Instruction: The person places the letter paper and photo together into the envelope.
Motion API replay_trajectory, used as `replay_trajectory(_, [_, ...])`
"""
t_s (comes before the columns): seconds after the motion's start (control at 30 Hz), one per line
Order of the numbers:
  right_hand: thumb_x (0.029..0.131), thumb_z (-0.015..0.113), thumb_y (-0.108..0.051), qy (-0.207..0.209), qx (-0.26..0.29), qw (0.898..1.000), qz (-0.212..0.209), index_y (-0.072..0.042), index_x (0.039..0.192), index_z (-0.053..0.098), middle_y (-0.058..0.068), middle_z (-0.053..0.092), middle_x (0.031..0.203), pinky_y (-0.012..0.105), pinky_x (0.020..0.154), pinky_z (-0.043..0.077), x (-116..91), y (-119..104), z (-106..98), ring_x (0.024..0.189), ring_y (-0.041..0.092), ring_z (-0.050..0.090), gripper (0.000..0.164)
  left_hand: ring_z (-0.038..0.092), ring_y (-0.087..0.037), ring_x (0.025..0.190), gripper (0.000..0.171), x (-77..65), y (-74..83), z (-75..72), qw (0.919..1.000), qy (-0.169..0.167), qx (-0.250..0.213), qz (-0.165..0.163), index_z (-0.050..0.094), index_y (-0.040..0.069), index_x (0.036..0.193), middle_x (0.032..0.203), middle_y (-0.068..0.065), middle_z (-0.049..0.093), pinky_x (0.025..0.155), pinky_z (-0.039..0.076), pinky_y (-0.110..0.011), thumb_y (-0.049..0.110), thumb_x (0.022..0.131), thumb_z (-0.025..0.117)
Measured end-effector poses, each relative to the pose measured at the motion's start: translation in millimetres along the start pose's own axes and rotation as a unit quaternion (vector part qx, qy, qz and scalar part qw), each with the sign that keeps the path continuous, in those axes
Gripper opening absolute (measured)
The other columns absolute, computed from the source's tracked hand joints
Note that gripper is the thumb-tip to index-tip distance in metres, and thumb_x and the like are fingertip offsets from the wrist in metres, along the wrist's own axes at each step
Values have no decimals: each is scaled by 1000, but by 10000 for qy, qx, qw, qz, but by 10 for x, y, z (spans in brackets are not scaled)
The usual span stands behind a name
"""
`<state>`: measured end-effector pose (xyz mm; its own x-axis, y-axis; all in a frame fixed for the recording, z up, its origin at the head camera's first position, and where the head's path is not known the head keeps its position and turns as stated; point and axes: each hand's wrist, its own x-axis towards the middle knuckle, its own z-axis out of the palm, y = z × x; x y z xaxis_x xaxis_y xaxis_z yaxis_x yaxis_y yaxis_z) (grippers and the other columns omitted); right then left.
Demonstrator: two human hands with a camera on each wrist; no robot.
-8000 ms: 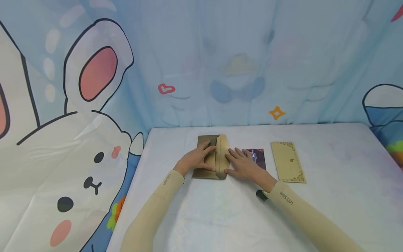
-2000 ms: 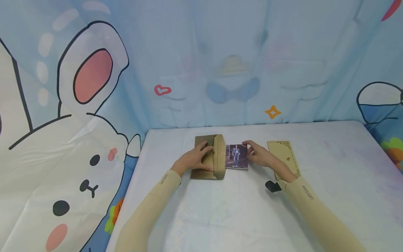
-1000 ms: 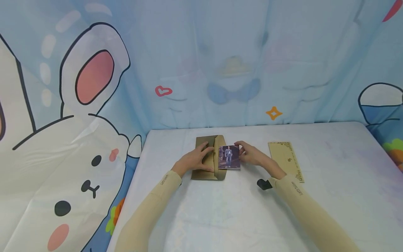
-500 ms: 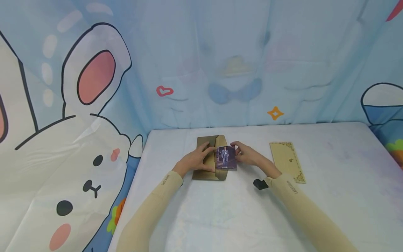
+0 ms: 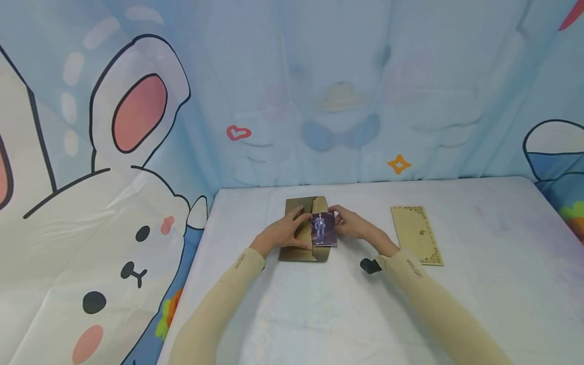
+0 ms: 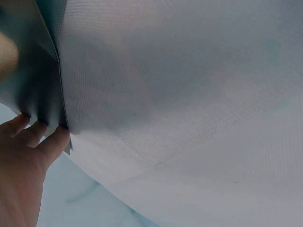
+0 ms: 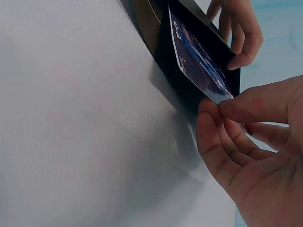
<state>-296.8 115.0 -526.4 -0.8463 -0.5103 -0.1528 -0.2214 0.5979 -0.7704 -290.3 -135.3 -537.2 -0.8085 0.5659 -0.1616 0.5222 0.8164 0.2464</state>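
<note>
A brown-gold envelope (image 5: 298, 254) lies on the table, its flap folded out to the right. My left hand (image 5: 284, 233) rests on it with thumb and fingers spread, the tips by the mouth. My right hand (image 5: 355, 226) pinches the right edge of a dark photo (image 5: 325, 230) of a standing figure, between thumb and fingers. In the right wrist view the photo (image 7: 199, 61) slants into the mouth, its far end hidden inside the envelope. The left wrist view shows fingers (image 6: 53, 142) pressing at the envelope's edge.
A tan card (image 5: 416, 230) with an ornate brown border lies to the right, partly behind the right forearm. A black device (image 5: 370, 265) sits at the right wrist. The white-covered table (image 5: 292, 324) meets a cartoon-printed curtain (image 5: 274, 101) at the back and left.
Eight seconds ago the photo lay on the table beside the right hand, which touched the flap. Now the right hand holds it and has moved it left, over the flap into the envelope's mouth.
</note>
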Motion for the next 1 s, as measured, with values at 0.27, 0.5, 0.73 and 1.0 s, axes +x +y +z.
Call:
replay_trajectory(0.27, [83, 58, -4, -37, -95, 9999, -1, -1, 137, 33, 15, 60, 98, 30, 70, 49, 39, -9, 54, 80, 18, 59, 60, 29, -30, 136, 94, 11, -13, 27, 9999, 96, 56, 88, 22, 35, 143, 154, -11, 11, 99, 42, -42, 73, 65, 59])
replay_trajectory(0.5, [81, 57, -1, -50, -35, 10000, 31, 0, 138, 32, 15, 59, 96, 28, 65, 49, 74, -32, 74, 75, 17, 58, 62, 30, -29, 136, 94, -4, -2, 10, 10000, 51, -11, 52, 20, 35, 144, 154, -10, 10, 98, 43, -43, 71, 67, 61])
replay_trajectory(0.73, [81, 56, 0, 55, -116, 9999, 15, 1, 139, 32, 17, 58, 105, 28, 65, 49, 104, -76, 94, 82, 19, 57, 63, 29, -28, 137, 95, 8, -5, 13, 10000, 47, 56, 54, 19, 36, 144, 154, -10, 10, 100, 42, -42, 71, 67, 61])
replay_trajectory(1.0, [81, 55, 2, 96, -145, 9998, 3, 3, 140, 30, 22, 44, 136, 32, 73, 47, 126, -99, 130, 96, 25, 54, 64, 29, -28, 137, 94, 0, -11, 17, 10000, 45, 12, 80, 18, 37, 144, 155, -10, 10, 99, 42, -42, 71, 67, 60])
